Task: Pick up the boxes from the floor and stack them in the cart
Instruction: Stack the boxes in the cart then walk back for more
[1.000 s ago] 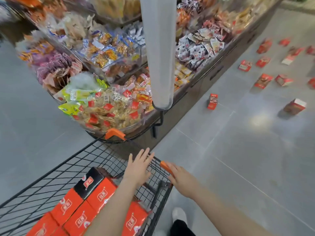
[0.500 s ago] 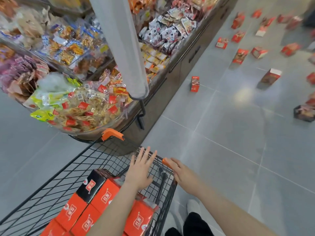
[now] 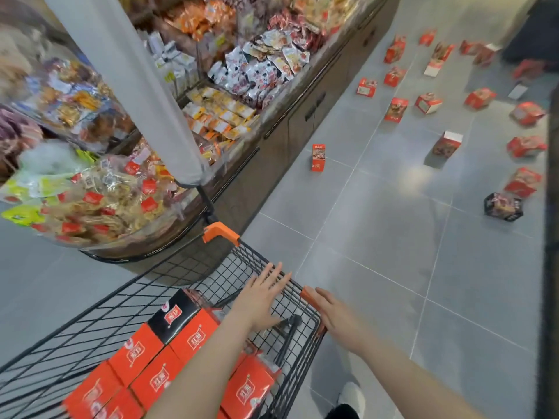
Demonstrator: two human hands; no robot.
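Observation:
A black wire cart [image 3: 121,309] with orange corners stands at the lower left. It holds several orange boxes [image 3: 193,337] and one black-topped box [image 3: 178,313], packed side by side. My left hand [image 3: 260,297] lies flat on the cart's near rim, fingers spread, holding nothing. My right hand [image 3: 335,319] rests on the rim's orange corner, fingers stretched out. Several red boxes lie scattered on the grey floor ahead. The nearest red box [image 3: 318,157] stands upright by the display base. Another box [image 3: 447,145] and a black box [image 3: 503,207] sit further right.
A long snack display [image 3: 217,116] full of packets runs along the left, and the cart's front corner is close to its rounded end. A grey hanging panel [image 3: 130,92] crosses the upper left. My shoe [image 3: 352,397] is beside the cart. A dark vertical edge [image 3: 552,267] borders the right.
The view has swung right and forward, bringing more floor boxes into sight, including the black one. Both hands have stayed on the cart's rim.

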